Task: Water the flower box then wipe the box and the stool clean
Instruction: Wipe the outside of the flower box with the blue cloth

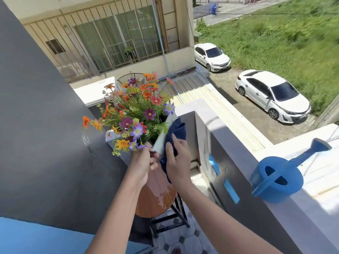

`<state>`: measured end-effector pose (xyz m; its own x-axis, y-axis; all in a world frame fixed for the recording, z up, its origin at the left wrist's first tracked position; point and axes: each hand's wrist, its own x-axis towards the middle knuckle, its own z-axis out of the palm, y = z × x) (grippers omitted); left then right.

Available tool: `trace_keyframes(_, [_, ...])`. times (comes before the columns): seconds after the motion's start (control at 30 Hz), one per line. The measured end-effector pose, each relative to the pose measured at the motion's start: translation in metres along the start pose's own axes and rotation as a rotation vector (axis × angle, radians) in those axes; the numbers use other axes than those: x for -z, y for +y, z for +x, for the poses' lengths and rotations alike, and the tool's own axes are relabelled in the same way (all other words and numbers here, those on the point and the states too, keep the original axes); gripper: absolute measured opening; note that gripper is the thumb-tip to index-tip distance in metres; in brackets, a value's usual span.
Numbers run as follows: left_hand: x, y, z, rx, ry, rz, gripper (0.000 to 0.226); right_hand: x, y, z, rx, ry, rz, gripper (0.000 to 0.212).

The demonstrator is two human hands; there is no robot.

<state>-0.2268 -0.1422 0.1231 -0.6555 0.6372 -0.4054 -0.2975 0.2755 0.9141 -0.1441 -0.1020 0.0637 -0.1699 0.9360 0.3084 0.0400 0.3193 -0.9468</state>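
Note:
A white flower box (pixel 159 143) full of mixed orange, purple and red flowers (pixel 136 110) stands on a round wooden stool (pixel 156 197) with black legs. My left hand (pixel 144 162) grips the box's near corner. My right hand (pixel 177 158) presses a dark blue cloth (pixel 177 131) against the box's right side. The cloth drapes from the rim down past my palm. The stool's seat shows a wet sheen near its right edge. A blue watering can (pixel 278 177) sits on the balcony ledge at the right, spout pointing away.
A dark grey wall (pixel 36 125) rises close on the left. The balcony parapet (pixel 238 162) runs along the right of the stool, with a drop to a roof and two parked white cars beyond. Patterned floor tiles (pixel 176 241) lie below the stool.

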Motion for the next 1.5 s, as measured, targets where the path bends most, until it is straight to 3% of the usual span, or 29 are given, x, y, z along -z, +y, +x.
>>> trace_keyframes(0.2, [0.004,-0.002,-0.008,0.010,-0.059,0.001,0.025,-0.001,-0.023,0.027,0.126,0.040,-0.024,0.040])
trace_keyframes(0.37, [0.012,0.001,-0.017,0.055,-0.136,-0.021,0.022,0.008,0.004,0.052,-0.016,0.142,-0.090,0.041])
trace_keyframes(0.5, [0.014,0.001,-0.015,0.036,-0.076,0.004,0.025,0.006,0.005,0.044,-0.042,0.135,-0.074,0.038])
trace_keyframes(0.73, [0.030,0.005,0.003,-0.002,0.035,0.113,0.030,0.014,-0.021,0.043,-0.034,-0.007,0.080,0.030])
trace_keyframes(0.97, [0.065,0.018,0.007,-0.066,0.059,0.166,0.034,0.037,-0.033,0.079,-0.023,-0.118,0.040,0.028])
trace_keyframes(1.2, [0.090,0.022,0.012,-0.092,0.056,0.166,0.035,0.016,-0.041,0.106,-0.015,-0.335,0.035,0.029])
trace_keyframes(1.33, [0.111,0.030,0.018,-0.103,0.036,0.221,0.040,-0.005,-0.024,0.114,-0.125,-0.421,-0.039,0.027])
trace_keyframes(1.43, [0.118,0.030,0.029,-0.092,0.048,0.271,0.035,-0.021,-0.007,0.113,-0.250,-0.479,-0.124,0.050])
trace_keyframes(1.5, [0.123,0.024,0.040,-0.057,0.073,0.286,0.033,-0.035,-0.001,0.107,-0.345,-0.546,-0.166,0.051])
